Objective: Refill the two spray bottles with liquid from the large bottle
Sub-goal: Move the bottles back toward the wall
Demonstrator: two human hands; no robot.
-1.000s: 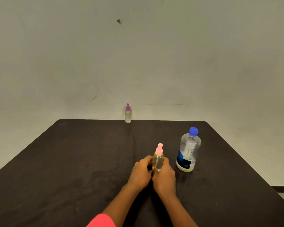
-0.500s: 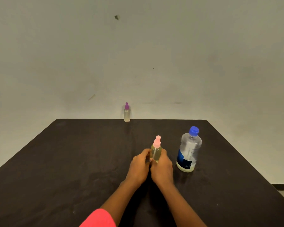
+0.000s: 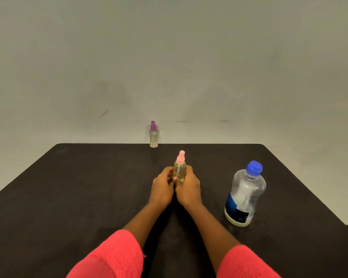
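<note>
A small spray bottle with a pink top stands upright at the middle of the black table, holding yellowish liquid. My left hand and my right hand both grip its lower body, one on each side. A second spray bottle with a purple top stands alone at the table's far edge. The large clear bottle with a blue cap and blue label stands capped to the right of my right hand, apart from it.
A plain grey wall rises behind the table. The table's right edge runs diagonally past the large bottle, with floor beyond it. Red sleeves cover both of my forearms at the bottom of the view.
Both hands have slid the pink-topped bottle farther from me across the table, still gripping it. The large bottle and purple-topped bottle stand where they were.
</note>
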